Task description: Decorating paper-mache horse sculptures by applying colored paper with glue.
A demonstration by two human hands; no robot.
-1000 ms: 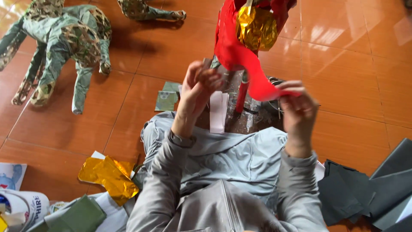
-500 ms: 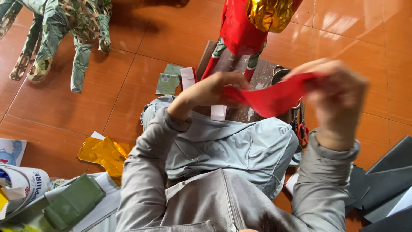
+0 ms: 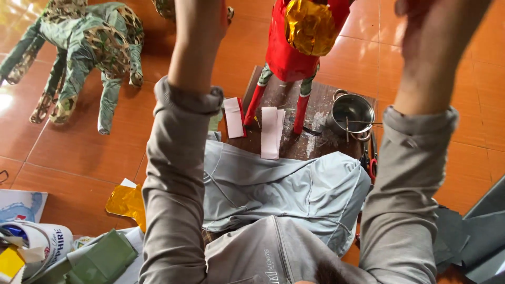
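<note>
Two raised forearms frame a papier-mâché figure [image 3: 292, 50] that stands upright on a dark, paint-stained wooden board [image 3: 310, 142] on the orange tiled floor [image 3: 89, 158]. The figure's long axis runs vertically: two thin red legs below, a glossy red paper body above, a crumpled gold foil patch [image 3: 310, 26] near the top. It stands between the arms, ahead of the person's lap. The left hand [image 3: 202, 10] and right hand [image 3: 421, 6] reach past the upper edge, so whether they are spread or pinching anything cannot be told. The left forearm looks slightly nearer the figure.

Pale paper strips [image 3: 271, 131] lie flat at the figure's feet. A small steel pot [image 3: 351, 113] sits on the board's right side, with red-handled scissors [image 3: 371, 163] just beside it. Far left, a green patterned paper animal [image 3: 79, 52] stands on the floor. Gold foil scraps [image 3: 126, 202] lie near the knee.
</note>
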